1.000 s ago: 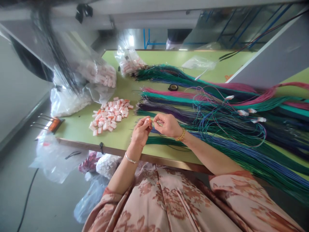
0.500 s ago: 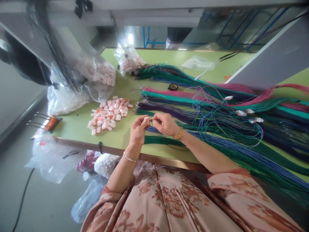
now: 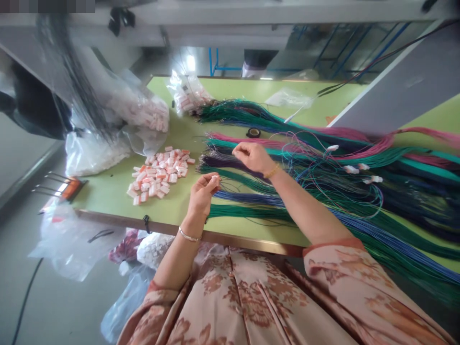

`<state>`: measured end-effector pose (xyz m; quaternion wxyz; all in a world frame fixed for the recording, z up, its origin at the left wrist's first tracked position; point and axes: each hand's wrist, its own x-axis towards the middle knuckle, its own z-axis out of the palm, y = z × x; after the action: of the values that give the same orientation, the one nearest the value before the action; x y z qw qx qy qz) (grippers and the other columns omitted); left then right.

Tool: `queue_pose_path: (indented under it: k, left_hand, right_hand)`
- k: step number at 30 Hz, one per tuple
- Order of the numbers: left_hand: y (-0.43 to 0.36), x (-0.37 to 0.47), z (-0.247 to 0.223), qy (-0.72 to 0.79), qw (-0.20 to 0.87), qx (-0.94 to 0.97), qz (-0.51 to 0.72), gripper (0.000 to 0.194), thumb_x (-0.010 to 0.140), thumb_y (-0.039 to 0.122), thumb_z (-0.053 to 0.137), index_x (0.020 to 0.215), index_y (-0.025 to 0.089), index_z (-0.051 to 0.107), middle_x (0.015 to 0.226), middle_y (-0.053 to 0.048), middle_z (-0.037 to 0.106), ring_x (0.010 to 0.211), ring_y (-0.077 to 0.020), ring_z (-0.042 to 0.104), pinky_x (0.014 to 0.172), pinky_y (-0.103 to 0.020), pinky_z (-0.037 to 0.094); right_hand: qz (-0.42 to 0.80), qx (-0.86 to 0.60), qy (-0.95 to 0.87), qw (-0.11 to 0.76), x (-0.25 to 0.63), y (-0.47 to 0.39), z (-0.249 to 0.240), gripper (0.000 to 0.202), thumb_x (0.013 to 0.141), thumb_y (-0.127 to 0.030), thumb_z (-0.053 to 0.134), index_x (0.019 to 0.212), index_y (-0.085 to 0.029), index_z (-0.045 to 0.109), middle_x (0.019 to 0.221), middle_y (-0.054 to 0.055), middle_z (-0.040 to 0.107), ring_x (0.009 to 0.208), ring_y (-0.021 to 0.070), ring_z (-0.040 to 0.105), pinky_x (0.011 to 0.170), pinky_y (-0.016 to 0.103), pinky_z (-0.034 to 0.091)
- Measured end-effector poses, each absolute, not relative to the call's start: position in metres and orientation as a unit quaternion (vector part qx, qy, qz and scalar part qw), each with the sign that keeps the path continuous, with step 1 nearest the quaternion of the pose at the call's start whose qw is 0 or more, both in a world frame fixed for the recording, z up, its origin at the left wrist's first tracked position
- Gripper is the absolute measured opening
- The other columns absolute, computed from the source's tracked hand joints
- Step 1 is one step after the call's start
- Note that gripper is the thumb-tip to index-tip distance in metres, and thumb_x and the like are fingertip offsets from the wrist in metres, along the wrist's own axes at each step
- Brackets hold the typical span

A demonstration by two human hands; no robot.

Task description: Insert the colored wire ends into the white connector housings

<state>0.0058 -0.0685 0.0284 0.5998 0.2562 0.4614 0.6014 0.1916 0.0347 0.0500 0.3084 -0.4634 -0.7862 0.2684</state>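
Observation:
My left hand [image 3: 201, 194] is closed in a pinch on a small white connector housing [image 3: 215, 178], which is mostly covered by the thumb and fingers. A thin wire or two appears to trail to the right from it. Farther out and to the right is my right hand [image 3: 251, 155], its fingers curled together above the purple and grey wires [image 3: 230, 162]. Whether anything sits between those fingertips is hidden. Left of my left hand lies a loose pile of white and orange connector housings [image 3: 161, 175]. Green wires [image 3: 244, 178] and blue wires [image 3: 247, 198] run rightward near both hands.
A roll of black tape [image 3: 253, 132] sits behind the pink wires [image 3: 237, 139]. Plastic bags of housings [image 3: 154, 115] stand at the back left. An orange rack with metal prongs [image 3: 70, 188] is at the left edge. Wired white connectors [image 3: 351, 169] lie in tangled wires.
My right hand has come away from the left hand, moving forward and right over the wires. My left hand still pinches the white housing. The view has shifted slightly.

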Motion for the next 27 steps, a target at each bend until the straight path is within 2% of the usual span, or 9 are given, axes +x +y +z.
queue_pose_path:
  k: [4,6,8,12,18,23,27]
  left_hand:
    - [-0.068,0.003,0.024,0.460,0.612,0.249,0.593,0.031,0.060,0.031,0.084,0.082,0.014,0.070,0.069,0.000,0.063,0.062,-0.0071,0.055,0.063,-0.021,0.046]
    - [-0.068,0.003,0.020,0.460,0.616,0.245,0.590,0.031,0.060,0.032,0.084,0.082,0.014,0.070,0.070,-0.001,0.063,0.063,-0.0070,0.055,0.062,-0.021,0.046]
    - [-0.068,0.003,0.017,0.459,0.622,0.242,0.586,0.033,0.059,0.032,0.085,0.082,0.014,0.070,0.071,-0.001,0.063,0.063,-0.0068,0.055,0.062,-0.021,0.046]
    - [-0.067,0.003,0.016,0.460,0.627,0.238,0.582,0.037,0.057,0.033,0.086,0.083,0.013,0.070,0.071,-0.001,0.064,0.063,-0.0064,0.055,0.062,-0.020,0.046]
    - [-0.067,0.003,0.015,0.461,0.632,0.242,0.574,0.033,0.061,0.033,0.085,0.083,0.013,0.070,0.071,-0.001,0.064,0.062,-0.0069,0.055,0.060,-0.020,0.045]
    - [-0.066,0.003,0.012,0.460,0.638,0.241,0.569,0.033,0.062,0.032,0.084,0.085,0.013,0.070,0.071,-0.001,0.064,0.064,-0.0073,0.055,0.061,-0.020,0.044]
    - [-0.066,0.003,0.012,0.463,0.640,0.236,0.566,0.034,0.061,0.032,0.084,0.085,0.013,0.069,0.072,-0.002,0.064,0.063,-0.0070,0.055,0.061,-0.020,0.044]
  right_hand:
    - [0.167,-0.571,-0.791,0.143,0.215,0.067,0.036,0.017,0.079,-0.021,0.059,0.089,-0.016,0.072,0.087,0.007,0.072,0.075,0.0167,0.060,0.069,0.026,0.040]
    - [0.147,-0.582,-0.792,0.108,0.218,0.066,0.028,0.017,0.080,-0.022,0.059,0.090,-0.018,0.073,0.089,0.006,0.072,0.078,0.0179,0.061,0.069,0.027,0.040]
    - [0.142,-0.580,-0.795,0.111,0.218,0.059,0.022,0.018,0.082,-0.025,0.059,0.092,-0.019,0.072,0.089,0.005,0.072,0.080,0.0182,0.061,0.069,0.027,0.040]
    - [0.127,-0.588,-0.787,0.135,0.219,0.053,0.019,0.030,0.083,-0.028,0.060,0.111,-0.019,0.068,0.094,0.007,0.070,0.083,0.0186,0.061,0.069,0.027,0.040]
    - [0.097,-0.590,-0.797,0.085,0.223,0.051,0.017,0.020,0.086,-0.024,0.053,0.089,-0.017,0.071,0.095,0.010,0.065,0.080,0.0187,0.058,0.068,0.029,0.037]
    - [0.097,-0.552,-0.824,0.083,0.222,0.041,0.017,0.022,0.089,-0.022,0.049,0.090,-0.017,0.069,0.094,0.010,0.067,0.081,0.0192,0.057,0.068,0.029,0.036]
    - [0.105,-0.567,-0.809,0.112,0.224,0.045,0.017,0.025,0.091,-0.022,0.046,0.096,-0.016,0.069,0.097,0.010,0.068,0.082,0.0187,0.058,0.071,0.028,0.038]
